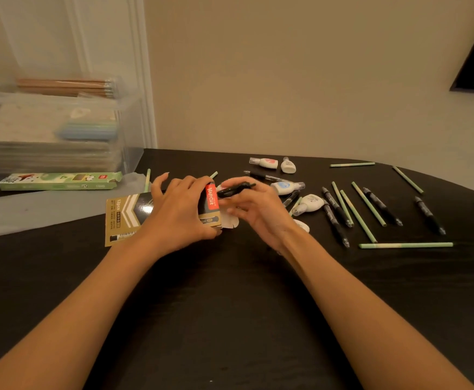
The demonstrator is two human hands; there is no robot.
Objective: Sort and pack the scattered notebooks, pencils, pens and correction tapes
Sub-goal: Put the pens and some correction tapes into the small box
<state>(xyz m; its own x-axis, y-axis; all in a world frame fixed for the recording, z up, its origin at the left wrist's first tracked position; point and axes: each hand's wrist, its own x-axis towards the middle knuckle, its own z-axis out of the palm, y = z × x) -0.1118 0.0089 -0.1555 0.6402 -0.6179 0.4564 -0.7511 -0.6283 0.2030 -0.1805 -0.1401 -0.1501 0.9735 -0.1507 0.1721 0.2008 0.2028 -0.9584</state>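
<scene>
My left hand [180, 209] grips a black and gold pen box [127, 218] with a red label, lying on the dark table [230, 305]. My right hand [254, 209] holds a black pen [234, 190] at the box's open right end. More black pens [335, 209] and green pencils [404, 245] lie scattered to the right. Several white correction tapes [287, 165] rest behind my right hand. One more correction tape [310, 204] lies just right of it.
A clear plastic bin [52, 130] at the back left holds notebooks, with wooden pencils lying on top. A green pencil box [61, 181] lies in front of it. The wall runs behind the table, and the table edge curves at the right.
</scene>
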